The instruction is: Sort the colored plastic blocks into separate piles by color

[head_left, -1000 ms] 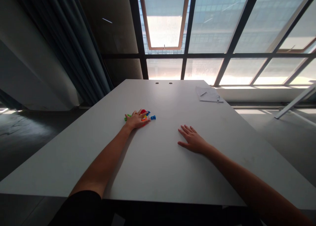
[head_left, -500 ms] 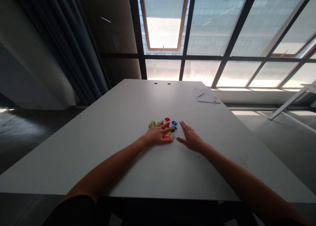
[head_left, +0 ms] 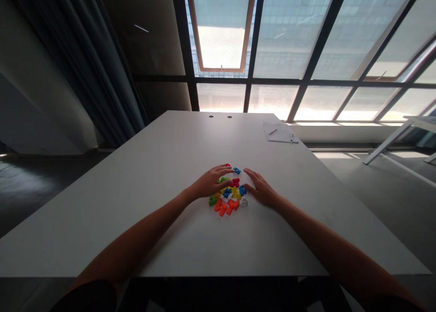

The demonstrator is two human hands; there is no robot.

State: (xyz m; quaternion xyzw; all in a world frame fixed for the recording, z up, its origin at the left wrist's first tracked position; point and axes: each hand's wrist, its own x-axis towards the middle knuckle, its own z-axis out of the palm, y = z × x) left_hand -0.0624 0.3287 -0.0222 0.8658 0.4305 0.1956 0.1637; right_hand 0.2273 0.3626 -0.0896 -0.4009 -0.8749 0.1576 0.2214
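Two hands, my left hand (head_left: 210,182) and my right hand (head_left: 263,190), flank a pile of small coloured pieces (head_left: 235,193) at mid-table, slightly right of centre. The pile's long axis runs near to far. The orange pieces (head_left: 222,210) form its near end, their own long axes slanting from near left to far right. A red piece (head_left: 228,165) and a blue piece (head_left: 237,170) mark the far end.

Left-hand state: fingers extended to the right, thumb apart, nothing visibly grasped. The hand covers part of the far left side; contact with the green and red pieces beneath cannot be determined. Right-hand state: fingers extended toward the far left, unclenched, no piece gripped. The thumb is at the pile's right edge; I cannot tell whether it touches. A clear piece (head_left: 244,202) lies just nearer.

Paper (head_left: 281,136) with a pen (head_left: 273,131) lies at the far right of the white table (head_left: 85,225), well apart. My own hands are the only obstruction at the pile.

Compared with one second ago, the pile has shifted right and nearer. Half a second ago, my left hand covered its middle; the near pieces are now exposed.
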